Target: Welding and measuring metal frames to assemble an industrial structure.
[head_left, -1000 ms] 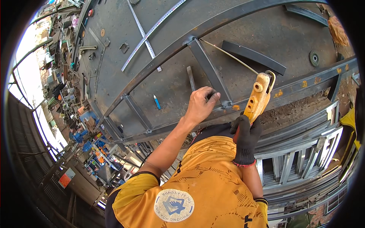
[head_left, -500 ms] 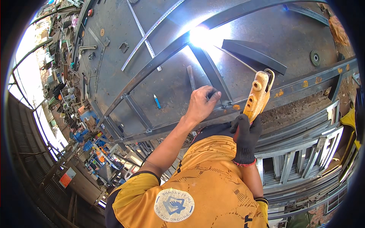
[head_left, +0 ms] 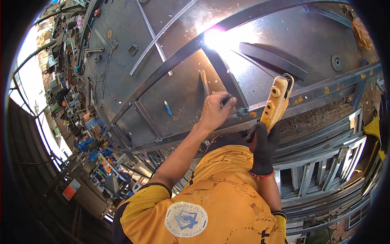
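My right hand [head_left: 265,144], in a dark knit glove, is wrapped around the grip of a worn yellow welding electrode holder [head_left: 273,102]. From its jaws a thin welding rod [head_left: 255,64] runs up to a glaring arc, where a crossbar [head_left: 224,75] meets the curved long bar of a dark steel frame [head_left: 160,74]. Glare hides the joint. Bare and curled, my left hand [head_left: 217,109] hovers over the near side of the frame. A narrow flat strip [head_left: 204,82] shows just beyond its knuckles; whether the fingers hold it is hidden.
Under the frame spreads a steel worktop [head_left: 122,24] bearing a crossed pair of rulers [head_left: 162,32], a blue marker [head_left: 167,108], a loose angled steel piece [head_left: 276,61] and a grinding disc [head_left: 336,62]. Metal frames [head_left: 321,166] are stacked at right; cluttered tools [head_left: 69,93] lie left.
Sparks and smoke now spread around the arc, and the worktop looks darker. The electrode holder and both hands stay almost in place.
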Demonstrator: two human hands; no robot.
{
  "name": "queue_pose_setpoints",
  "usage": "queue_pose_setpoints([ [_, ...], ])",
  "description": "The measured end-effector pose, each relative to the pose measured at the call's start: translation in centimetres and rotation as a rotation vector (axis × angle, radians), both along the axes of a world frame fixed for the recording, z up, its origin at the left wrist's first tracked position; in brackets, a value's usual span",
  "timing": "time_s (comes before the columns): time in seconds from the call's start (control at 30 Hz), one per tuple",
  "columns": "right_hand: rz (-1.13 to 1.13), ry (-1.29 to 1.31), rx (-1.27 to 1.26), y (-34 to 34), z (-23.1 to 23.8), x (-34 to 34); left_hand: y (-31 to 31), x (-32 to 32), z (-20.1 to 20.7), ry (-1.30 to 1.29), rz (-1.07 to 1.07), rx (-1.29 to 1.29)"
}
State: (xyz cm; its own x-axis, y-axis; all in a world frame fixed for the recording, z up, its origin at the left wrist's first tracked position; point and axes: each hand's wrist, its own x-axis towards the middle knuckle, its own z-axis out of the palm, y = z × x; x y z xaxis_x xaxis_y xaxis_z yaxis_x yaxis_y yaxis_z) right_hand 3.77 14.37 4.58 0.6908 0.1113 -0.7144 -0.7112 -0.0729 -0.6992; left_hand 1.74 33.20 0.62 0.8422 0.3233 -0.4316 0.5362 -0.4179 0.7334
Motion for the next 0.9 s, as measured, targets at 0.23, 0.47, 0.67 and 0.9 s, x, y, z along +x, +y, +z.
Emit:
queue_pose_setpoints([
  [0.23,-0.055,-0.004,0.084,0.0,-0.3,-0.1,-0.2,0.1,0.0,-0.032,-0.004,0.008],
  [0.47,-0.106,0.115,0.015,-0.8,0.7,0.8,-0.2,-0.2,-0.3,-0.014,0.022,0.002],
  [0.67,-0.191,0.087,0.097,-1.1,0.5,1.3,-0.1,0.0,-0.5,-0.004,0.002,0.012],
  [0.9,-0.108,0.129,0.029,-0.9,0.3,1.6,-0.5,0.7,0.2,-0.02,-0.018,0.044],
])
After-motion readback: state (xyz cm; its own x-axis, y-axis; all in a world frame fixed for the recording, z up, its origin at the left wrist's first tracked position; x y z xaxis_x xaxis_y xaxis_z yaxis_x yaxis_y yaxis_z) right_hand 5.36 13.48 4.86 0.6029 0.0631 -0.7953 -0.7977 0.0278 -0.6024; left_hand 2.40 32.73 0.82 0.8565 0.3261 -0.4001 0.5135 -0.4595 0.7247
